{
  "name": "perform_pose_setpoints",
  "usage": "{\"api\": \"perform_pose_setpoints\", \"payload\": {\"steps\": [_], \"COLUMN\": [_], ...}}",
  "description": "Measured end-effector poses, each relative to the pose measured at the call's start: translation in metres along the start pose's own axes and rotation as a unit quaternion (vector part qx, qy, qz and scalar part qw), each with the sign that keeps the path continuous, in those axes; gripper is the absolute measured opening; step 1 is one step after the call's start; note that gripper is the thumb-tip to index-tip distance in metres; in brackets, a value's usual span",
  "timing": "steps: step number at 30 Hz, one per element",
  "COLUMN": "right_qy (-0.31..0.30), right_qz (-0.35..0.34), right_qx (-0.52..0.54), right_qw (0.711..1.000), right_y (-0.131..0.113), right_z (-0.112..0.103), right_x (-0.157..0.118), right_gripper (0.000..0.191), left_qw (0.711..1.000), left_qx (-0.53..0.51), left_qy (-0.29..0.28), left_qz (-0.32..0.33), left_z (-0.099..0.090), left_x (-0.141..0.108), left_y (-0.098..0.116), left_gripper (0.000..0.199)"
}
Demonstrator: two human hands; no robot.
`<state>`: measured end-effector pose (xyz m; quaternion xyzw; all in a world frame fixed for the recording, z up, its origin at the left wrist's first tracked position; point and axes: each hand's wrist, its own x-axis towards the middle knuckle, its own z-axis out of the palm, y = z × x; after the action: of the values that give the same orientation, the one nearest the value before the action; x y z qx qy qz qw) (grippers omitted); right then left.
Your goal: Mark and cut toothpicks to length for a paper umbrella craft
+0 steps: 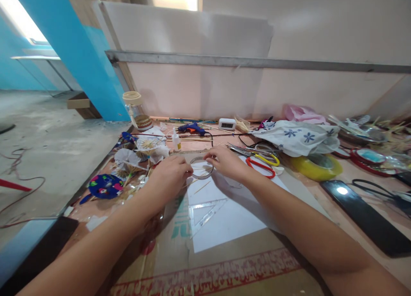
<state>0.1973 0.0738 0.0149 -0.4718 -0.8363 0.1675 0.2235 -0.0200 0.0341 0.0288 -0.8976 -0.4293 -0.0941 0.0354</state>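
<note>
A thin grey ring (pixel 203 178) is between my hands over a white paper sheet (pixel 237 227), with pale thin strips across its inside. My left hand (pixel 171 174) is closed, its fingertips pinching at the ring's left edge. At the upper right of the ring, the thumb and fingers of my right hand (pixel 226 161) pinch its rim. Exactly how the strips meet the ring is too small to tell. Loose thin sticks (pixel 202 187) and a clear set square (pixel 207 214) lie on the paper just below.
Beyond my hands are a glue bottle (pixel 176 141) and a blue glue gun (pixel 192 128). Red-handled scissors (pixel 261 167), yellow tape (pixel 316 167) and a dark phone (pixel 366 219) lie to the right. A blue patterned fabric piece (pixel 105 186) and a jar (pixel 138 112) are left.
</note>
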Motion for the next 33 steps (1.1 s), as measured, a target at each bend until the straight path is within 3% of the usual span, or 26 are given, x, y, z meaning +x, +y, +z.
{"api": "perform_pose_setpoints", "payload": {"steps": [3,7,10,18,27,33], "right_qy": [-0.027,-0.068,-0.08,-0.095,-0.14,-0.144], "right_qz": [-0.003,-0.017,-0.015,-0.023,-0.075,-0.088], "right_qx": [0.002,0.003,0.001,-0.001,0.004,-0.002], "right_qw": [1.0,0.998,0.997,0.995,0.987,0.986], "right_y": [0.005,0.009,0.013,0.021,0.028,0.033], "right_z": [-0.014,-0.02,-0.016,-0.016,-0.013,-0.01], "right_x": [-0.001,-0.006,-0.007,-0.004,-0.003,0.0], "right_gripper": [0.011,0.017,0.027,0.023,0.017,0.021], "left_qw": [0.999,0.998,0.997,0.997,0.996,0.993], "left_qx": [0.003,0.004,0.011,0.035,0.038,0.056], "left_qy": [-0.036,-0.067,-0.074,-0.068,-0.057,-0.081], "left_qz": [-0.011,-0.01,-0.008,-0.008,-0.062,-0.071], "left_z": [-0.01,-0.006,0.001,0.012,-0.032,-0.025], "left_x": [-0.002,-0.004,-0.004,-0.001,-0.001,0.032], "left_y": [-0.002,0.003,0.008,0.012,0.006,0.009], "left_gripper": [0.015,0.009,0.012,0.019,0.017,0.021]}}
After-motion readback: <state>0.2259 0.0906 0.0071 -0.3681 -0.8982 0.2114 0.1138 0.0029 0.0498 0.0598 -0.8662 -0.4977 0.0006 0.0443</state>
